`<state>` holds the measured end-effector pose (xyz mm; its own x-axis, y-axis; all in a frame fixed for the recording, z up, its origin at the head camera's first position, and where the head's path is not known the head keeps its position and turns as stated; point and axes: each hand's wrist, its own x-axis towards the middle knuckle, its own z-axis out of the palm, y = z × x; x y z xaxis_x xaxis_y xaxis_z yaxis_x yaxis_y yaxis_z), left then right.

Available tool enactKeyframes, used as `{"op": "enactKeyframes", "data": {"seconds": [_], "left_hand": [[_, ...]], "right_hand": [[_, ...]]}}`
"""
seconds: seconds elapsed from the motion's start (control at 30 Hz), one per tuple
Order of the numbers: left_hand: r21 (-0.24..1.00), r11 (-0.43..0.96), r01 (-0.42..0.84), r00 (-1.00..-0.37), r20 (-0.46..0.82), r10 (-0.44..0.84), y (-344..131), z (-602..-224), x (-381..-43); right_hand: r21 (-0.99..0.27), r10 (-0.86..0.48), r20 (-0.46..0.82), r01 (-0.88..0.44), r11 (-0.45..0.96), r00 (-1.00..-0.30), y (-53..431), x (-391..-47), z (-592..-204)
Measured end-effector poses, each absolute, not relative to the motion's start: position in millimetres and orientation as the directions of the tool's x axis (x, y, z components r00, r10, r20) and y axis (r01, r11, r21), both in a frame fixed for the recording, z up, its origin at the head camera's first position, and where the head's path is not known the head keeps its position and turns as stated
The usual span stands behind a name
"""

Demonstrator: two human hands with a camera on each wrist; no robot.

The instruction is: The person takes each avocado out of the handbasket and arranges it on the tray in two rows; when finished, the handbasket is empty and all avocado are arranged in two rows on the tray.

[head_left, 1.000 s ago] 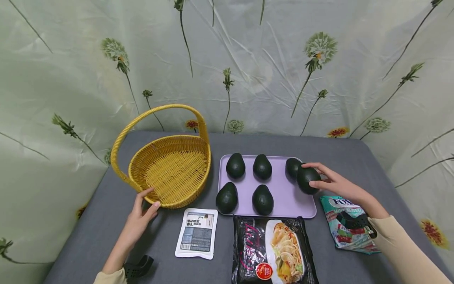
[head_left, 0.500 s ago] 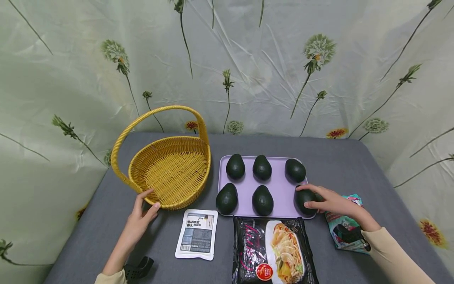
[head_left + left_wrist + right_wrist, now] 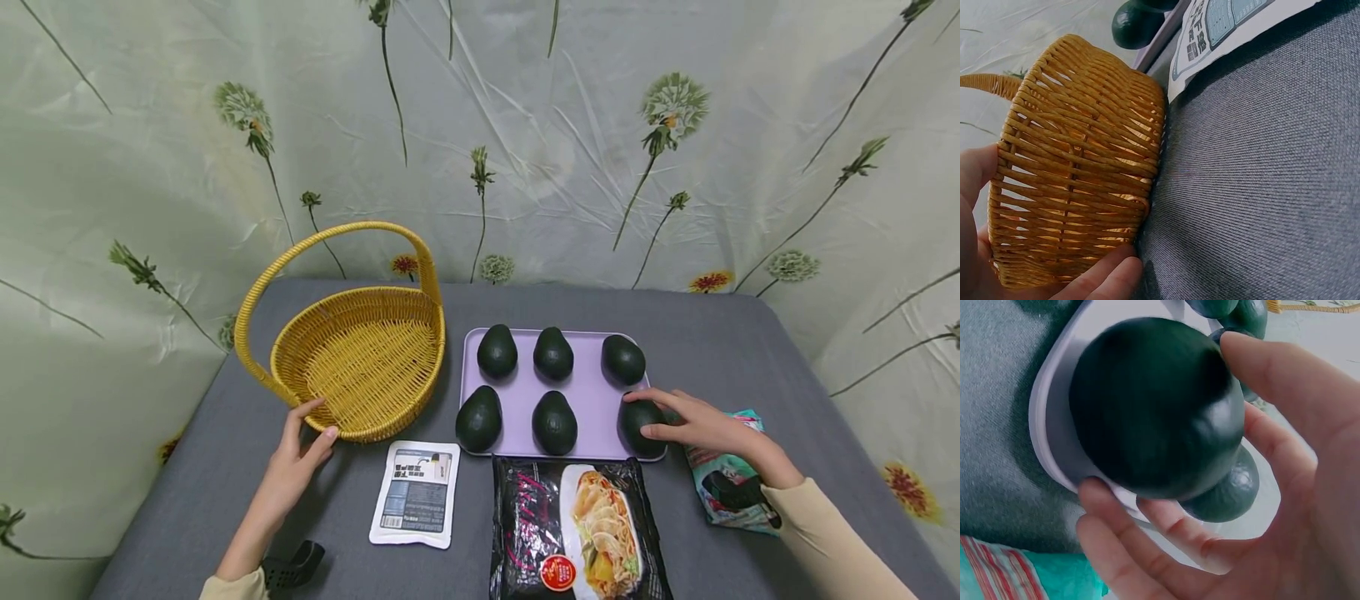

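My right hand (image 3: 693, 427) curls its thumb and fingers round a dark green avocado (image 3: 640, 427) at the near right corner of a lilac tray (image 3: 596, 417). The right wrist view shows this avocado (image 3: 1157, 406) large, with the thumb on one side and the fingers on the other. Several more avocados (image 3: 555, 423) lie on the tray in two rows. At the left, my left hand (image 3: 296, 458) grips the near rim of a yellow wicker basket (image 3: 360, 358). In the left wrist view, fingers lie against the woven wall (image 3: 1079, 162). Nothing lies inside the basket.
A white printed pouch (image 3: 416, 493) lies between the left hand and a black food packet (image 3: 577, 533), which lies against the tray's near edge. Under the right forearm is a teal candy bag (image 3: 731, 483). The basket's tall handle (image 3: 337, 233) arches over it. A floral curtain hangs behind.
My right hand has brought the avocado nearer and down, from beside the far right avocado to the tray's near right corner. The left hand and basket stay in place.
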<state>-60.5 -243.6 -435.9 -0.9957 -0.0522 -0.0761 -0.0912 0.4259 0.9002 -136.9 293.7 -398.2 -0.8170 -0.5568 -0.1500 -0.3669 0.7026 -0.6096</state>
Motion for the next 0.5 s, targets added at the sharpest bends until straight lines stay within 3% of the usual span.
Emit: {"op": "enactKeyframes", "data": {"seconds": [0.33, 0.5], "left_hand": [[0.895, 0.435, -0.094, -0.995, -0.096, -0.017, -246, -433, -62], [0.795, 0.601, -0.081, -0.987, -0.148, 0.063, -254, -409, -58]], "right_hand": [[-0.610, -0.523, -0.131, -0.347, 0.712, -0.842, 295, -139, -395], [-0.649, -0.468, -0.097, -0.301, 0.699, -0.878, 295, -140, -384]]}}
